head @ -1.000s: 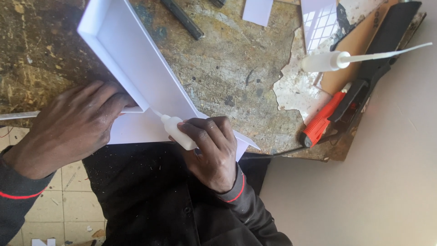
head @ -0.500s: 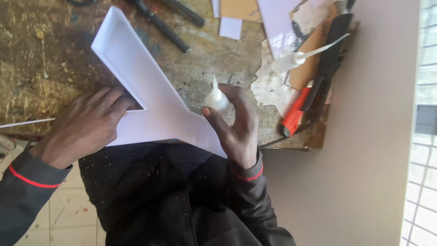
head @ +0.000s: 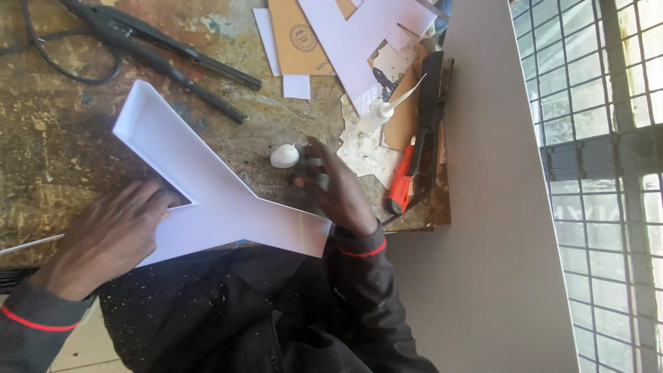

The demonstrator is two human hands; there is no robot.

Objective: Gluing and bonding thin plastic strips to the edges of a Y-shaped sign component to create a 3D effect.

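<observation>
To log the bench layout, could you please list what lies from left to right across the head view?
Left hand → white Y-shaped piece → small white glue bottle → right hand → orange-handled knife → grey wall → barred window.

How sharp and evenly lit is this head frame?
Head view: the right hand is motion-blurred beside the small white bottle; the left hand and white letter are sharp; the window at right is bright, slightly washed out.

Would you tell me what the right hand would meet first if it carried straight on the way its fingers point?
Most likely the small white bottle. The right hand points up and left across the bench, and the bottle lies just beyond its fingertips; whether they already touch is unclear.
</observation>
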